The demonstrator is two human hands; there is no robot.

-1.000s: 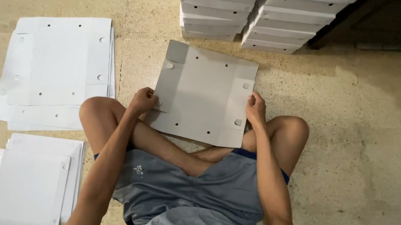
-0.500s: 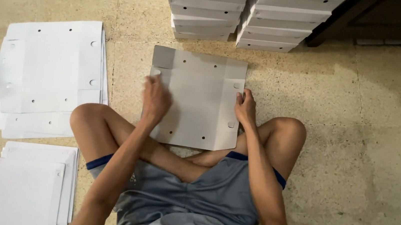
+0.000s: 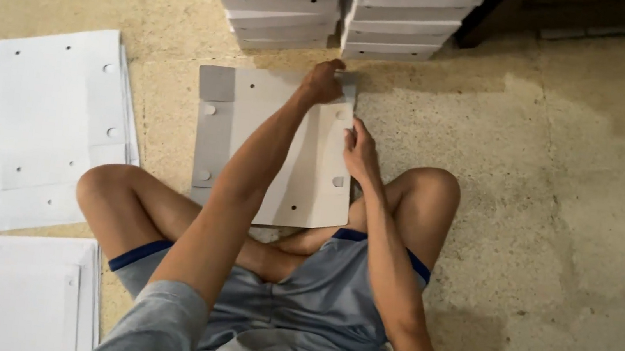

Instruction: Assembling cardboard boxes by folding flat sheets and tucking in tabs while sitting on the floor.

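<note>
The flat, pale grey die-cut cardboard sheet with punched holes (image 3: 269,143) is lying on the speckled concrete floor (image 3: 546,186) directly in front of the person's crossed legs, its long axis running away from the body toward the stacked boxes. The left hand (image 3: 321,82) is reaching across the sheet to its far right corner — the fingers are curling over the top edge there, gripping the flap. The right hand (image 3: 361,151) is sitting nearer the body, on the sheet's right edge, fingers pinching the side flap where the fold line runs. So both hands are working the same right-hand side, the left one farther out, the right one closer in.

Counting: one sheet is under the hands; two stacks of folded grey cardboard boxes (image 3: 347,7) are standing side by side just beyond it, nearly touching its far edge. To the left, well apart, two piles of flat white cardboard blanks are lying — one larger pile (image 3: 36,120) and one smaller, nearer pile (image 3: 28,296).
</note>
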